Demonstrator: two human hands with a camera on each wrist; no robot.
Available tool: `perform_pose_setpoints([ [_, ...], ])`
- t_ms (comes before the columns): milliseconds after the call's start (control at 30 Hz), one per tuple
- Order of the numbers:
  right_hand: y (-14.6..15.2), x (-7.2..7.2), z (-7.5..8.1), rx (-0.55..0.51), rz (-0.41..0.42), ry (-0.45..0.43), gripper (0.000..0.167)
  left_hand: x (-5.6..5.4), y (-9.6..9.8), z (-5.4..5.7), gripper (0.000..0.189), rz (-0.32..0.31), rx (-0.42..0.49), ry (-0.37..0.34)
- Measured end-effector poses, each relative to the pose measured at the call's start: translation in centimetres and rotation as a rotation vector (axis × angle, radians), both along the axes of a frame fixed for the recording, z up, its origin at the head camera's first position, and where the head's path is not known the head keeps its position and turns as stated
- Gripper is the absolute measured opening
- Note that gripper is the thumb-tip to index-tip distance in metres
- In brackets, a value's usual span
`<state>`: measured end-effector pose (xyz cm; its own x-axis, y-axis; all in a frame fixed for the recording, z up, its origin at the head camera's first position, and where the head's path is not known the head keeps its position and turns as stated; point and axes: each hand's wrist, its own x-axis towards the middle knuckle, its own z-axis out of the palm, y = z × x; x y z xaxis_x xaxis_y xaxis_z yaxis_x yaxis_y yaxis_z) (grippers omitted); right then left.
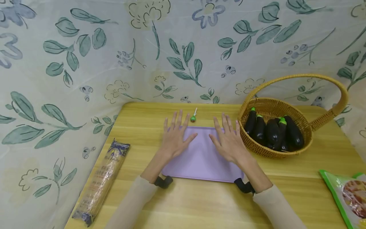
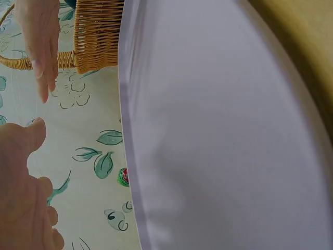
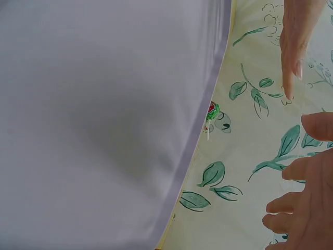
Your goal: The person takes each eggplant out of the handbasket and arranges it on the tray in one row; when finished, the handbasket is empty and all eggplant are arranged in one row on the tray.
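Note:
A shallow purple tray (image 1: 201,159) lies on the wooden table. Over its left part my left hand (image 1: 175,136) is held flat, fingers straight and spread, thumb pointing inward. My right hand (image 1: 228,140) mirrors it over the right part, also with straight, spread fingers. In the left wrist view the left hand (image 2: 23,187) appears raised above the tray surface, and the right wrist view shows the right hand (image 3: 307,198) likewise apart from it. Neither hand holds anything. Just beyond the tray's far edge lies a green-wrapped lollipop (image 1: 193,119) with a white stick.
A wicker basket (image 1: 266,152) with a tall handle holds several dark eggplants (image 1: 272,131) at the right. A long pack of dry noodles (image 1: 101,184) lies at the left. A green-edged food bag (image 1: 347,197) sits at the near right. Floral cloth (image 1: 160,41) hangs behind the table.

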<state>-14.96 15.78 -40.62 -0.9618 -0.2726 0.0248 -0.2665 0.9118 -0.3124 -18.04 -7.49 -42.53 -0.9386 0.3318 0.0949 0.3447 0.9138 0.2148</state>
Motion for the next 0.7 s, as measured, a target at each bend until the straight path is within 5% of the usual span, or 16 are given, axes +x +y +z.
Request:
perform_pose_setpoints([
  [267, 0.7, 0.7, 0.8, -0.019, 0.018, -0.022, 0.074, -0.1, -2.7, -0.1, 0.091, -0.049, 0.078, -0.113],
  [700, 5.7, 3.6, 4.7, -0.103, 0.057, -0.07, 0.087, 0.2, -9.4, -1.7, 0.125, -0.182, 0.31, -0.471],
])
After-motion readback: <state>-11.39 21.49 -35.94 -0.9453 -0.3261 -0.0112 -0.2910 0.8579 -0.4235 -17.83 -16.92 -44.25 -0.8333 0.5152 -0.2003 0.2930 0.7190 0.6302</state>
